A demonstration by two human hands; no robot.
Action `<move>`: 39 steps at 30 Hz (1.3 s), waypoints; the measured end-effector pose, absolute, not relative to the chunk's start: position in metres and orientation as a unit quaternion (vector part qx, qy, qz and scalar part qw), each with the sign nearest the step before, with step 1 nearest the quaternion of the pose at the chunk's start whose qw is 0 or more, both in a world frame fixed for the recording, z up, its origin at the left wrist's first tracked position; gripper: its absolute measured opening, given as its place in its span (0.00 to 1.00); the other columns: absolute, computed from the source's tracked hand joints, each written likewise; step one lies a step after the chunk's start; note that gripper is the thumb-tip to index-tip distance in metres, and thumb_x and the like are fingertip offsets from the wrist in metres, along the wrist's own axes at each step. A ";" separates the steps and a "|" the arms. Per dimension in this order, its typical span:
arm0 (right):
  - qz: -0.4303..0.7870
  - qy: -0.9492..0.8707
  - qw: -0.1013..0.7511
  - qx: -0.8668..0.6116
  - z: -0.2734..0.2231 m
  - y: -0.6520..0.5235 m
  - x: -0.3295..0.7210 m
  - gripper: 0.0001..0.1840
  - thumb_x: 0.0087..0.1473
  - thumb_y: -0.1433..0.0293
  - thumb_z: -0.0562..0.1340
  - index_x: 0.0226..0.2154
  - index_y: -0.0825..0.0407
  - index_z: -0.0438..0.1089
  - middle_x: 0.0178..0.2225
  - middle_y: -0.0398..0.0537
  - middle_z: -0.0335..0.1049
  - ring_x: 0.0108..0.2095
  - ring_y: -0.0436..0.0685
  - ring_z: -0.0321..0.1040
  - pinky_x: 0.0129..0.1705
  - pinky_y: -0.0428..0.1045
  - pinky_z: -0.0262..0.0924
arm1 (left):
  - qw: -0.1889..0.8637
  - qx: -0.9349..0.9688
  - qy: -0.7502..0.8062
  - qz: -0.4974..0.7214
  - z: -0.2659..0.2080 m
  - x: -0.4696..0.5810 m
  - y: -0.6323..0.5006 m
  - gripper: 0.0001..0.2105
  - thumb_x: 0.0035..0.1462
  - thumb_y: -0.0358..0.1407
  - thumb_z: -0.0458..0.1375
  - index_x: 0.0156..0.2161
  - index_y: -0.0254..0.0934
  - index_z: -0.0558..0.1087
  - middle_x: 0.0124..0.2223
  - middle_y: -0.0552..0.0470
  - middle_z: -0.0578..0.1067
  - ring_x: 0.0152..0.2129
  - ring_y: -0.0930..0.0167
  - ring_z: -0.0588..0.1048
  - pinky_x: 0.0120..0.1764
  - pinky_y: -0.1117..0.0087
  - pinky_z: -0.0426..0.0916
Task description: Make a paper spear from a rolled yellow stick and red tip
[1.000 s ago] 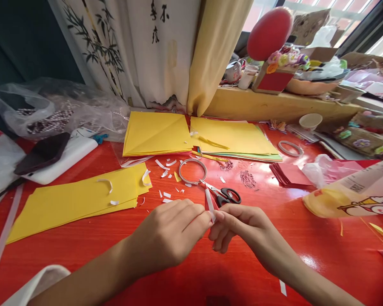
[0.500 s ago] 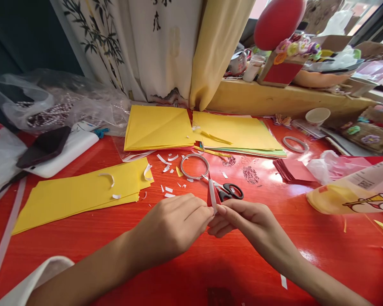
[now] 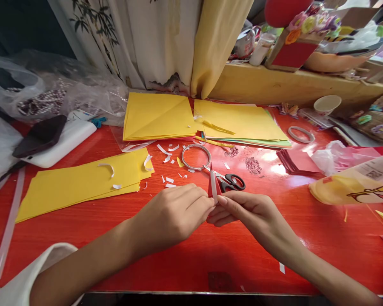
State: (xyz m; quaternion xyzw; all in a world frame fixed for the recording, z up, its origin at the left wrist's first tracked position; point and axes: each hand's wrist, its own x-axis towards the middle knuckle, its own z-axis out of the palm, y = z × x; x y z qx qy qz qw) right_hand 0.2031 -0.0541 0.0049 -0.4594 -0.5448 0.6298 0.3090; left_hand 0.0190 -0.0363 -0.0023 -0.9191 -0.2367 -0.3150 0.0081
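Between my two hands stands a small folded piece of red paper (image 3: 211,188) with a white strip, likely tape, along its edge. My left hand (image 3: 181,210) pinches its lower left side with fingers closed. From the right, my right hand (image 3: 245,208) grips the lower end between thumb and fingers. Just behind the paper lie scissors (image 3: 232,182) with black handles, their blades partly covered by it. A roll of tape (image 3: 196,169) rests beside the blade tips. Small white scraps (image 3: 170,180) are scattered to the left of it.
Yellow paper strips (image 3: 83,182) lie at left, and yellow sheets (image 3: 159,119) at the back. Red paper squares (image 3: 301,161), a second tape roll (image 3: 301,134) and a printed plastic cup (image 3: 357,182) are on the right. A dark phone (image 3: 40,136) sits far left.
The view has tilted down slightly, so the table's front edge now shows. Both hands keep their hold on the red paper, with almost no movement.
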 end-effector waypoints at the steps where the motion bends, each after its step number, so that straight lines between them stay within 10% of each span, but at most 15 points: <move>1: 0.632 -0.541 0.309 -0.460 0.005 -0.054 0.203 0.15 0.54 0.62 0.56 0.34 0.55 0.72 0.29 0.48 0.73 0.30 0.53 0.72 0.36 0.50 0.69 | 0.010 -0.919 -0.236 -0.314 -0.003 0.019 -0.036 0.06 0.56 0.27 0.51 0.35 0.29 0.69 0.32 0.47 0.74 0.31 0.73 0.73 0.34 0.72 0.70; 39: 0.613 -0.572 0.309 -0.450 0.003 -0.057 0.203 0.13 0.56 0.64 0.54 0.35 0.54 0.71 0.31 0.47 0.73 0.34 0.53 0.72 0.38 0.49 0.68 | -0.092 -0.905 -0.306 -0.282 -0.006 0.021 -0.039 0.07 0.57 0.29 0.49 0.32 0.29 0.69 0.28 0.50 0.70 0.26 0.75 0.68 0.31 0.74 0.66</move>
